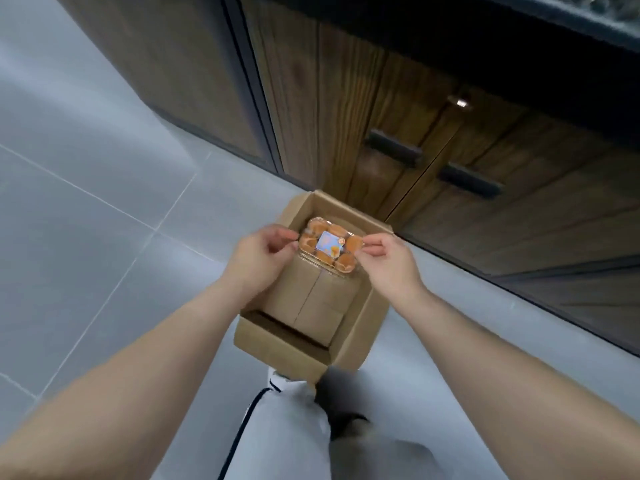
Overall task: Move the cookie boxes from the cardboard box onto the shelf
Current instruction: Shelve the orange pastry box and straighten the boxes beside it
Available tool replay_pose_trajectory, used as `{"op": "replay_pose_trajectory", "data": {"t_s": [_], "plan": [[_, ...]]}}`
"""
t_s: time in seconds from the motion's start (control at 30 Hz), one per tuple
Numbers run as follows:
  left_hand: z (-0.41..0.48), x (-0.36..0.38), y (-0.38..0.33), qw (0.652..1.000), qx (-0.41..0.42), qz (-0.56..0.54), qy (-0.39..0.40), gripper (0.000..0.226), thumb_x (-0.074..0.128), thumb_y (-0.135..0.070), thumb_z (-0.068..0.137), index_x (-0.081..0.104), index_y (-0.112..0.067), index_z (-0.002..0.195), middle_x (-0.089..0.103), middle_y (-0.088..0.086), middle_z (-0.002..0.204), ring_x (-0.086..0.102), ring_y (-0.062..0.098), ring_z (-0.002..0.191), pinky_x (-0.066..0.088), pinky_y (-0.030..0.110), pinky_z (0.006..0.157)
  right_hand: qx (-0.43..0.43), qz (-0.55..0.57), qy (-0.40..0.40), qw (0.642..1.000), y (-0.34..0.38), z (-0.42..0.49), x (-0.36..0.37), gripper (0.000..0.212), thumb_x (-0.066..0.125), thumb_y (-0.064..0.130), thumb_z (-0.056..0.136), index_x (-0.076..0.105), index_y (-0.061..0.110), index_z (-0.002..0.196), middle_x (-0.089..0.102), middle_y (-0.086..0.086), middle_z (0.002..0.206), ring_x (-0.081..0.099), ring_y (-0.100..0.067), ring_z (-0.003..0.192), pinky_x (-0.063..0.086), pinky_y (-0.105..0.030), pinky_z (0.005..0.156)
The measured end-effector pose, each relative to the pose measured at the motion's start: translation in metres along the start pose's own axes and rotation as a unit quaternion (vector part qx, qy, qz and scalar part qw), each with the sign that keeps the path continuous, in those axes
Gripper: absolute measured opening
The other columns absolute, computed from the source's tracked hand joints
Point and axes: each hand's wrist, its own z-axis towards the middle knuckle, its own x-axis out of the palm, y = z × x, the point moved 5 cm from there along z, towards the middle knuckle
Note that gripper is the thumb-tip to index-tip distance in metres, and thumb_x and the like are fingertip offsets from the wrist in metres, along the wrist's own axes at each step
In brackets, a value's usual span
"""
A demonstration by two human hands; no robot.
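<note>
Left hand (258,252) and right hand (388,256) pinch the cookie box (328,244) at nine and three o'clock, keeping it level above the cardboard box (277,336), likely for lifting out

Cardboard box (277,336) open on top; wooden cabinet (450,174) close behind.

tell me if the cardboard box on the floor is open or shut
Open. The cardboard box has no flaps over its top, and its inner bottom shows beside the cookie box.
</note>
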Motion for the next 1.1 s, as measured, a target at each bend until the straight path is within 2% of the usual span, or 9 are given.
{"op": "replay_pose_trajectory", "data": {"t_s": [0.07, 0.17, 0.3, 0.4, 0.5, 0.63, 0.7, 0.87, 1.1], "plan": [[0.027, 0.032, 0.039, 1.0, 0.001, -0.008, 0.004, 0.006, 0.066, -0.024, 0.089, 0.068, -0.025, 0.094, 0.063, -0.006, 0.073, 0.055, 0.005, 0.067, 0.039, 0.008, 0.059, -0.002, 0.012, -0.014, 1.0, -0.041, 0.032, 0.024, 0.023, 0.069, 0.019, 0.085, 0.06, 0.019, 0.106, 0.063, 0.002, 0.097, 0.063, -0.017, 0.092, 0.052, -0.034, 0.084], [0.07, 0.079, 0.099, 1.0, 0.004, -0.001, 0.011, 0.006, 0.066, -0.027, 0.088, 0.068, -0.028, 0.093, 0.069, -0.005, 0.082, 0.061, 0.01, 0.078, 0.046, 0.017, 0.074, 0.005, 0.011, -0.018, 1.0, -0.102, 0.08, 0.063, 0.033, 0.067, 0.019, 0.087, 0.056, 0.015, 0.117, 0.062, 0.001, 0.107, 0.06, -0.014, 0.091, 0.047, -0.027, 0.078], [0.127, 0.133, 0.164, 1.0, 0.023, 0.008, 0.018, 0.022, 0.066, -0.03, 0.087, 0.066, -0.024, 0.108, 0.072, -0.008, 0.094, 0.065, 0.01, 0.091, 0.05, 0.03, 0.09, -0.005, -0.026, -0.005, 1.0, -0.164, 0.138, 0.114, 0.047, 0.068, 0.022, 0.086, 0.05, 0.016, 0.129, 0.062, -0.002, 0.121, 0.062, -0.023, 0.105, 0.049, -0.037, 0.091], [0.165, 0.165, 0.202, 0.999, 0.041, 0.018, 0.013, 0.036, 0.067, -0.031, 0.085, 0.06, -0.025, 0.12, 0.07, -0.006, 0.107, 0.065, 0.013, 0.1, 0.048, 0.035, 0.095, 0.002, -0.046, -0.014, 0.999, -0.198, 0.175, 0.141, 0.066, 0.07, 0.028, 0.084, 0.039, 0.019, 0.142, 0.054, -0.004, 0.133, 0.054, -0.025, 0.119, 0.045, -0.034, 0.098], [0.199, 0.191, 0.233, 0.998, 0.044, 0.036, 0.008, 0.056, 0.07, -0.037, 0.081, 0.051, -0.028, 0.133, 0.064, -0.004, 0.121, 0.06, 0.016, 0.112, 0.047, 0.036, 0.098, 0.026, -0.089, -0.037, 0.995, -0.225, 0.204, 0.163, 0.088, 0.07, 0.039, 0.082, 0.018, 0.024, 0.152, 0.03, -0.009, 0.153, 0.03, -0.031, 0.138, 0.029, -0.036, 0.11], [0.235, 0.216, 0.261, 0.994, 0.019, 0.11, 0.015, 0.083, 0.069, -0.049, 0.079, 0.026, -0.033, 0.148, 0.037, 0.01, 0.15, 0.03, 0.026, 0.14, 0.03, 0.043, 0.113, 0.105, -0.104, -0.043, 0.988, -0.251, 0.236, 0.185, 0.108, 0.071, 0.048, 0.079, -0.007, 0.034, 0.152, -0.01, -0.015, 0.16, 0.004, -0.037, 0.147, 0.016, -0.042, 0.117], [0.248, 0.224, 0.272, 0.992, -0.01, 0.123, 0.02, 0.092, 0.07, -0.05, 0.078, 0.016, -0.033, 0.15, 0.029, 0.009, 0.154, 0.026, 0.028, 0.142, 0.027, 0.041, 0.113, 0.141, -0.061, -0.047, 0.987, -0.263, 0.25, 0.189, 0.115, 0.074, 0.048, 0.077, -0.014, 0.034, 0.15, -0.007, -0.018, 0.159, 0.009, -0.035, 0.146, 0.018, -0.041, 0.117], [0.268, 0.236, 0.286, 0.996, -0.063, 0.045, 0.036, 0.112, 0.079, -0.048, 0.069, 0.007, -0.026, 0.153, 0.029, 0.006, 0.154, 0.031, 0.027, 0.14, 0.03, 0.044, 0.114, 0.167, 0.051, -0.04, 0.984, -0.28, 0.264, 0.196, 0.123, 0.078, 0.032, 0.078, -0.023, 0.031, 0.147, 0.038, -0.004, 0.15, 0.045, -0.025, 0.131, 0.037, -0.032, 0.104], [0.251, 0.235, 0.276, 0.997, -0.071, -0.021, -0.022, 0.109, 0.082, -0.043, 0.068, 0.014, -0.025, 0.152, 0.024, 0.005, 0.153, 0.032, 0.023, 0.139, 0.031, 0.035, 0.109, 0.086, 0.057, -0.116, 0.988, -0.265, 0.253, 0.182, 0.114, 0.08, 0.032, 0.075, -0.005, 0.035, 0.152, 0.02, -0.002, 0.157, 0.034, -0.025, 0.139, 0.035, -0.037, 0.107]]}}
